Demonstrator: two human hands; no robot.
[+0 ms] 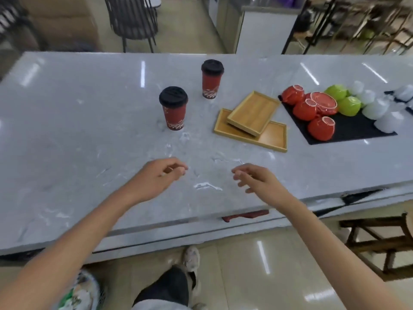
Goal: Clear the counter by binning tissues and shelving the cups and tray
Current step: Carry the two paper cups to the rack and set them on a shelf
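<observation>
Two red paper cups with black lids stand upright on the grey marble counter [67, 121]: the near cup [173, 111] and the far cup [211, 79]. To their right lie two wooden trays, a small tray [253, 113] resting crosswise on a larger tray [271, 138]. My left hand [156, 177] hovers over the counter's front part, fingers loosely curled, holding nothing. My right hand [257, 180] hovers beside it, fingers spread and empty. Both hands are well short of the cups. No tissues are visible.
A black mat [355, 130] at the right carries red, green and white ceramic cups. A wire bin [82, 291] with rubbish sits on the floor at the lower left. A wooden stool [380, 240] stands at the right, a dark chair [131, 21] beyond the counter.
</observation>
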